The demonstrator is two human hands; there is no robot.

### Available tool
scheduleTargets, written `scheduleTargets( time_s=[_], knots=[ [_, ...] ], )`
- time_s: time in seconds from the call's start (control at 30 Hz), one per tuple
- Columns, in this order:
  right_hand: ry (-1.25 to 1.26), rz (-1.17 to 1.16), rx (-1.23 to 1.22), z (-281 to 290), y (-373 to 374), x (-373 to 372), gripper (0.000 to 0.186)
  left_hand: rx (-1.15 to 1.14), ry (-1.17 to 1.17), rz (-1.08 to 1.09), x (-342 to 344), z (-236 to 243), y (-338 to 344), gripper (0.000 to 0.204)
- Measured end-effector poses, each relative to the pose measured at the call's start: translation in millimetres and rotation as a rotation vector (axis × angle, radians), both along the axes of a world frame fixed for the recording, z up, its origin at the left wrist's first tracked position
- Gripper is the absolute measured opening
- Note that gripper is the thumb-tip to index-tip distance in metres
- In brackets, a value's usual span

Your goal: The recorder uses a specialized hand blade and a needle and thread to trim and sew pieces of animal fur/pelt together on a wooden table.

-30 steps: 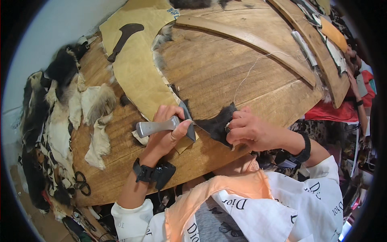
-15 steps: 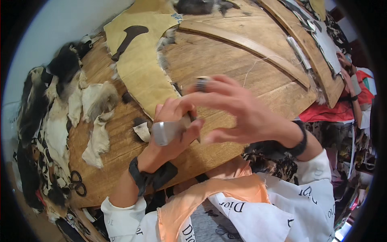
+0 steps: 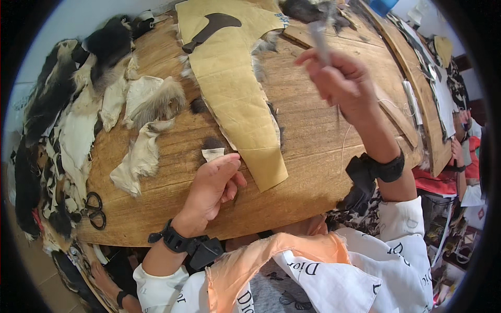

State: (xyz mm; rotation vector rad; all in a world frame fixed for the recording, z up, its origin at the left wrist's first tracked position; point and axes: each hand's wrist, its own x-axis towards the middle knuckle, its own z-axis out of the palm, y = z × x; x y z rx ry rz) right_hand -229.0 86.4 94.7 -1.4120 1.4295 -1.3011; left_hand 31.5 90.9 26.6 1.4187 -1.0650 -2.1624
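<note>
My left hand (image 3: pixel 209 190) is loosely curled at the left edge of a yellow pattern sheet (image 3: pixel 245 120), fingertips next to that edge; nothing shows in it. Beside these fingers lies a small white-and-dark fur scrap (image 3: pixel 213 153). Raised above the right of the sheet, my right hand (image 3: pixel 344 83) is closed around a silver tool (image 3: pixel 319 41), blurred by motion; a thin dark tip points down below the fist. Its kind cannot be made out. The sheet lies over a fur piece whose hair shows along its edges. On its far end rests a dark curved-blade knife (image 3: pixel 219 25).
Black and pale fur pieces (image 3: pixel 68 156) pile along the left, near black-handled scissors (image 3: pixel 95 211). A wooden strip (image 3: pixel 399 122) and a thin white cord (image 3: pixel 343 148) lie right on the wooden table (image 3: pixel 313 172). Another person's hand (image 3: pixel 457 152) shows far right.
The silver tool has passed from my left hand to my right. My right hand has lifted up and away; my left hand has come down beside the sheet. The view has shifted left.
</note>
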Motion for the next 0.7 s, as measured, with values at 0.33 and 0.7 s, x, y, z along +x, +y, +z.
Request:
scheduleTargets(
  time_s=[0.33,0.7],
  knots=[
    [-1.172,0.444,0.140,-39,-10,-82,0.028,-0.319,0.471,0.396,-52,35,-22,0.050],
    [-0.020,0.903,0.163,-53,-57,-15,0.028,-1.276,-0.884,-0.314,-79,0,49,0.039]
  ],
)
